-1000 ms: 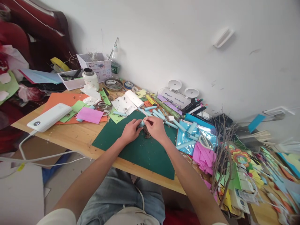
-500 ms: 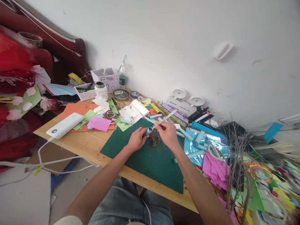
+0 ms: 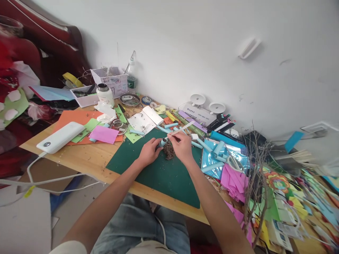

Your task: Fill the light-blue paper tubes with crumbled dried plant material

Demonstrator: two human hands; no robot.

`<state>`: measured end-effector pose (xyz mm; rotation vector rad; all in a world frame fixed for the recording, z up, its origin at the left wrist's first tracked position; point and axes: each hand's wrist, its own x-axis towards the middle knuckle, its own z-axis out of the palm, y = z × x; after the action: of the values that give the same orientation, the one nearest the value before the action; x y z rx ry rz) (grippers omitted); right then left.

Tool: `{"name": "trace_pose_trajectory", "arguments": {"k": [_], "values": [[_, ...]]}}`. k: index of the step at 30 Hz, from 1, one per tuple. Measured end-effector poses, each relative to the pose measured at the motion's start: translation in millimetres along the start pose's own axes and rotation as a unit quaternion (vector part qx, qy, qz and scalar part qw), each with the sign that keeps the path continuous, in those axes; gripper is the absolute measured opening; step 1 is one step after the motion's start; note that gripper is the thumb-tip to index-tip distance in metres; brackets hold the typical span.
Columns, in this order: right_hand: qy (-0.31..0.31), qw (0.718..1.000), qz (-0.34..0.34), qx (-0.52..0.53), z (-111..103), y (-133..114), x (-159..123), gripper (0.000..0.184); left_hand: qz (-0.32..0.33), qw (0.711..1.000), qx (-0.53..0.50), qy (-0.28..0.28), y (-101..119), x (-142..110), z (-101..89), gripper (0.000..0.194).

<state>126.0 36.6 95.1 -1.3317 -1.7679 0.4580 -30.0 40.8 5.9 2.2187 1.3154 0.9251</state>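
My left hand (image 3: 148,152) grips blue tube (image 3: 163,142), mouth upward, beside crumb pile (image 3: 169,151); my right hand (image 3: 182,144) pinches pale stick (image 3: 186,126), long axis slanting far-right beyond pile.

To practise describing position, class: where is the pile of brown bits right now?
In the head view, the brown pile is near the middle, on the green mat, between the left hand and the right hand.
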Motion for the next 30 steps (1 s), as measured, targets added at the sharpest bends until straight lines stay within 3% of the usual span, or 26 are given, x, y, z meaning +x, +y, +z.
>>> {"name": "trace_pose_trajectory", "arguments": {"k": [30], "values": [[0.001,1.000,-0.010,-0.012,1.3,-1.8,1.4,0.021,0.002,1.000,-0.009,0.005,0.1,0.7,0.5,0.030]]}}
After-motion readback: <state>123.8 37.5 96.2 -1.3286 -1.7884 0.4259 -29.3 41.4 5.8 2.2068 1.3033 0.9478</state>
